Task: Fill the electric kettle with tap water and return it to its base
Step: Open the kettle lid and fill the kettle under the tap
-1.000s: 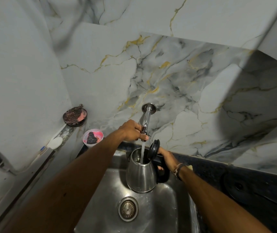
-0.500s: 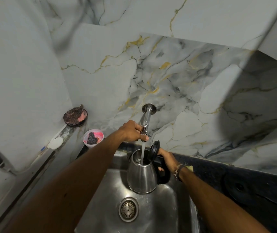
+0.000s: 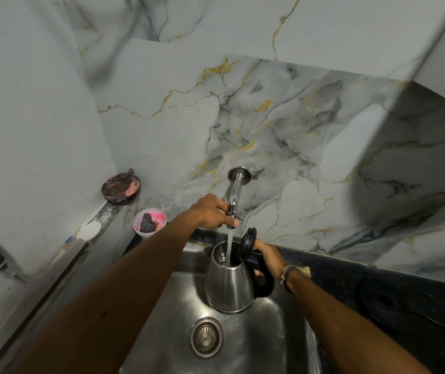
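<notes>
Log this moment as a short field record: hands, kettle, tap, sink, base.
left hand: gripping the tap handle
right hand: holding the kettle by its black handle
kettle: steel, upright, held over the sink, lid flipped open
tap: wall-mounted, running; stream falls into the kettle's opening
sink: steel, drain below the kettle
base: black, on the dark counter to the right, nothing on it
water level: cannot tell
</notes>
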Tool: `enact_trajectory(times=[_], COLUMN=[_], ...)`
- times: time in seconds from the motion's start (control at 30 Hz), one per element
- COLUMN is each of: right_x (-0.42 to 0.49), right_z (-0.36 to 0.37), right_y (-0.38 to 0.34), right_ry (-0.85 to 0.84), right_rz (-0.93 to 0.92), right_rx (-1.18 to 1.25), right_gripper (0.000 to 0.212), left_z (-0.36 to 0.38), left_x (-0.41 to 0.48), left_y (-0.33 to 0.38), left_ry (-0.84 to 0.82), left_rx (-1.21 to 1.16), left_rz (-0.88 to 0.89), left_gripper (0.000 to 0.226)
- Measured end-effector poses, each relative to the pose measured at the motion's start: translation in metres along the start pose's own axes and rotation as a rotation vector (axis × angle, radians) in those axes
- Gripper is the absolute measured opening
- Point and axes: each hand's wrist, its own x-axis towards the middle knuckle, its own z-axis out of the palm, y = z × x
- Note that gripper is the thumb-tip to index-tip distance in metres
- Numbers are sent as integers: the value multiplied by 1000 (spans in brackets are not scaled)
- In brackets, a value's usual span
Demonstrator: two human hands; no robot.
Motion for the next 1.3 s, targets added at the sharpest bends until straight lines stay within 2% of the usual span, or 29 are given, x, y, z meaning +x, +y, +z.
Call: enact_trajectory(times=[0.4,0.57,0.73,0.87,1.0,1.13,1.3], right_x=[-7,-10,-9,-7,-7,-5,-5], right_z=[-1,0,1,0,0,0,1], right_y=[-4,-5,-7,-4,-4,-3,-1], right_ry=[-14,-5,-6,-3,-9,-15,-8], right_rz=[10,28,26,40,27,22,4], right_rx=[-47,-38,-34,-42,-62,-52,-32], right_gripper=[91,79,89,86,92,86,88], left_z=[0,0,0,0,0,0,0], left_x=[-2,-1,-1,-1,0,1,1], left_y=[2,1,1,1,1,0,0], left_ry=[7,0,0,0,-3,2,3], left_rx=[31,14,18,24,30,24,25], left_rz=[13,13,2,-1,-12,-12,-3], left_gripper=[17,18,20,18,27,24,34])
